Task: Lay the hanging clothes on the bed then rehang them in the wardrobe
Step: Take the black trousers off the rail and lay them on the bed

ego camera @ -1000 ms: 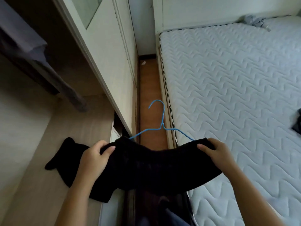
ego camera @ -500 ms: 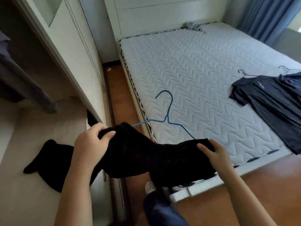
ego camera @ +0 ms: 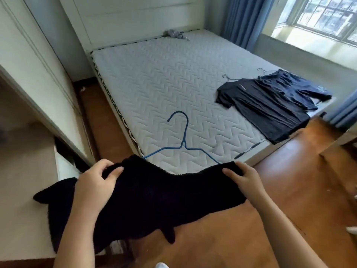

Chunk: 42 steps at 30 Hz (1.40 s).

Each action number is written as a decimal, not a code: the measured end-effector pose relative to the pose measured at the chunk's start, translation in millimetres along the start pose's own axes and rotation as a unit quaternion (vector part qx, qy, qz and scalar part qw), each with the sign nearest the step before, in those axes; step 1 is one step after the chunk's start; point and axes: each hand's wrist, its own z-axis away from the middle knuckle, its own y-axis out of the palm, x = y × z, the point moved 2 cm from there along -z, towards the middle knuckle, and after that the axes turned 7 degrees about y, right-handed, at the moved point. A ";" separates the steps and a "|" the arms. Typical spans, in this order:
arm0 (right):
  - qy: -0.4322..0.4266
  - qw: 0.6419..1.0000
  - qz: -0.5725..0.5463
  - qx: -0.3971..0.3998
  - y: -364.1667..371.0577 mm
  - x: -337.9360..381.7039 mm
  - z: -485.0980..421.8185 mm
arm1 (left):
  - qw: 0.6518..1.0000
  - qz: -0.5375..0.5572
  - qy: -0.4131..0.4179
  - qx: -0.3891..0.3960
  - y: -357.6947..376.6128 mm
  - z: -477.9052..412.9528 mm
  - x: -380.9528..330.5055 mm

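Head view. The left hand (ego camera: 94, 182) is closed on the left shoulder of a black garment (ego camera: 154, 196): the thumb lies on top of the cloth, pointing toward the middle, and the fingers curl over the upper edge. The right hand (ego camera: 244, 178) grips the right shoulder in the same way, thumb on top and fingers folded around the edge. Neither hand is spread; both pinch the fabric.

The garment hangs stretched between the two hands and sags in the middle. It sits on a blue wire hanger (ego camera: 183, 146), whose arms emerge from under the upper edge and whose hook stands tilted above the cloth, seen against the foot of the bed (ego camera: 154, 89). The garment's lower left part drapes over a pale ledge (ego camera: 25, 219) at the wardrobe (ego camera: 38, 78); the rest hangs over the wooden floor (ego camera: 289, 190).

The bed carries a bare quilted mattress. Near its far right corner lie two dark shirts (ego camera: 270, 105), overlapping, each on a wire hanger with the hook pointing toward the headboard; their lower ends hang over the foot of the bed. A small grey cloth (ego camera: 173, 33) lies at the head of the mattress. Blue curtains (ego camera: 243, 20) hang beside a window (ego camera: 324, 14) beyond the bed.
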 end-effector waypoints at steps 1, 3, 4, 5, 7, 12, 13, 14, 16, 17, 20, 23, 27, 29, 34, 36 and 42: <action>0.000 1.000 0.000 -0.007 -14.6 -8.5 4.8 | 1.000 0.006 0.006 0.004 8.1 4.1 -11.4; 0.005 1.000 -0.005 -0.030 -51.6 -30.7 16.6 | 0.999 0.020 0.028 0.021 30.7 10.5 -41.8; 0.010 0.999 -0.007 -0.046 -73.0 -43.3 24.2 | 0.998 0.028 0.040 0.032 44.6 14.2 -59.7; 0.013 0.998 -0.009 -0.065 -95.8 -56.4 32.4 | 0.997 0.037 0.051 0.044 59.1 19.4 -79.6; 0.023 0.994 -0.019 -0.105 -146.4 -83.7 51.1 | 0.993 0.056 0.071 0.070 92.4 35.8 -121.8; 0.062 0.979 -0.026 -0.191 -275.7 -158.5 91.1 | 0.977 0.135 0.105 0.131 183.8 93.7 -222.1; 0.064 0.977 -0.025 -0.204 -299.3 -171.4 96.1 | 0.972 0.153 0.106 0.144 200.7 103.9 -238.8; 0.065 0.974 -0.021 -0.214 -324.8 -183.1 101.0 | 0.967 0.168 0.107 0.158 219.1 113.9 -257.7; 0.055 0.973 -0.011 -0.223 -355.4 -190.7 101.8 | 0.961 0.187 0.106 0.176 236.6 125.1 -278.8; 0.051 0.972 -0.008 -0.228 -373.7 -195.3 100.9 | 0.958 0.191 0.111 0.183 248.2 129.8 -291.1; 0.033 0.976 0.000 -0.216 -409.2 -198.8 86.4 | 0.956 0.201 0.110 0.186 269.0 132.8 -313.0; 0.016 0.980 0.019 -0.197 -427.7 -198.0 52.6 | 0.951 0.227 0.105 0.179 283.7 116.7 -327.5; 0.024 0.983 0.070 -0.169 -442.8 -207.6 -12.2 | 0.956 0.219 0.099 0.171 322.4 76.4 -348.2; 0.029 0.981 0.100 -0.166 -453.0 -214.2 -46.9 | 0.956 0.221 0.096 0.165 349.1 52.3 -355.5; 0.014 0.972 0.193 -0.131 -479.5 -197.5 -143.4 | 0.962 0.224 0.057 0.148 400.5 -7.2 -368.8; -0.002 0.969 0.220 -0.115 -483.8 -185.4 -182.4 | 0.964 0.222 0.044 0.137 409.9 -27.8 -371.8; -0.092 0.973 0.206 -0.045 -474.4 -159.9 -279.4 | 0.977 0.194 0.006 0.086 420.6 -75.0 -378.0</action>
